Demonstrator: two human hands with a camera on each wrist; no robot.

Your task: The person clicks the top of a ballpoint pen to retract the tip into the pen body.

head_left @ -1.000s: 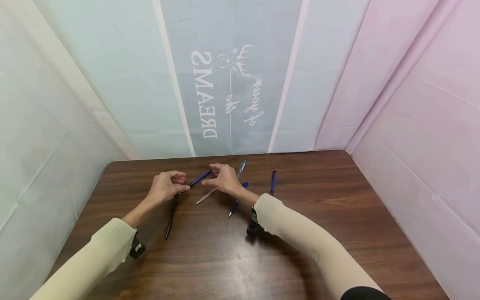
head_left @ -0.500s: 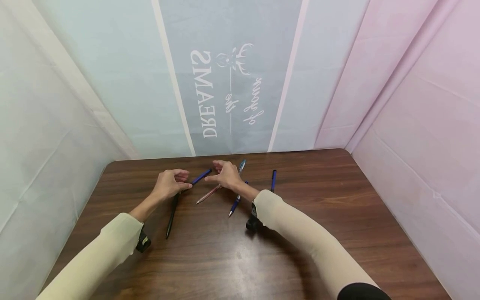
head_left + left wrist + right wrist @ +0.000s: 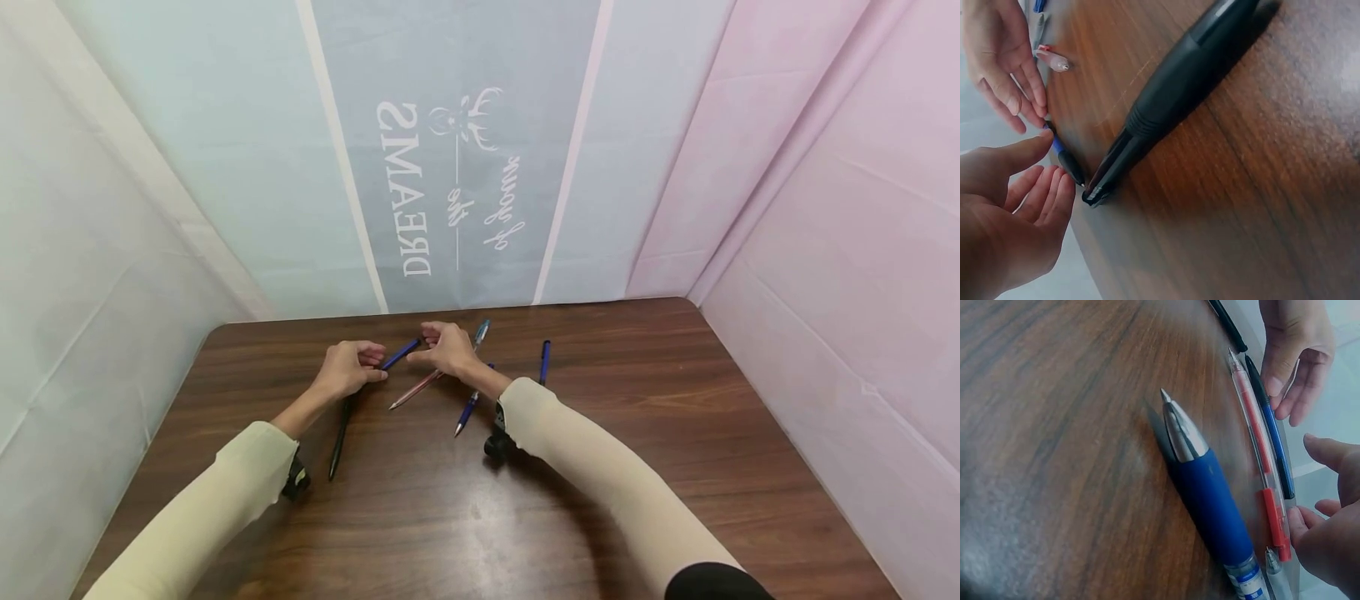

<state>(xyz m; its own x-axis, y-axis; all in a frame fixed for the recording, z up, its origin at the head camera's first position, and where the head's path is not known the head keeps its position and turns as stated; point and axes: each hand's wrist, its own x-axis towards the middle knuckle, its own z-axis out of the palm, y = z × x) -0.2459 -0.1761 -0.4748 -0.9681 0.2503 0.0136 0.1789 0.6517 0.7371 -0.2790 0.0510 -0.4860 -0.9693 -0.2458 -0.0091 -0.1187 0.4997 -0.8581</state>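
My left hand (image 3: 352, 367) is beside a blue pen with a black grip (image 3: 401, 354), its thumb and fingers apart and close to the grip end. At the pen's other end my right hand (image 3: 447, 348) has loosely bent fingers, fingertips right by the tip of the barrel. The right wrist view shows that blue pen (image 3: 1277, 440) lying between both hands, alongside a clear pen with red ink (image 3: 1254, 425). A black pen (image 3: 341, 437) lies below my left hand, large in the left wrist view. Under my right forearm is a blue pen with a silver tip (image 3: 467, 415), partly hidden.
Beyond my right hand lies a clear pen with a light-blue end (image 3: 482, 333). Another blue pen (image 3: 545, 362) lies farther right, its lower end behind my sleeve. The brown wooden table (image 3: 675, 467) meets a printed cloth backdrop (image 3: 465, 167), with pale cloth at both sides.
My left hand has shifted slightly to the right along the blue pen. My right hand has barely moved, and the pens lie as before.
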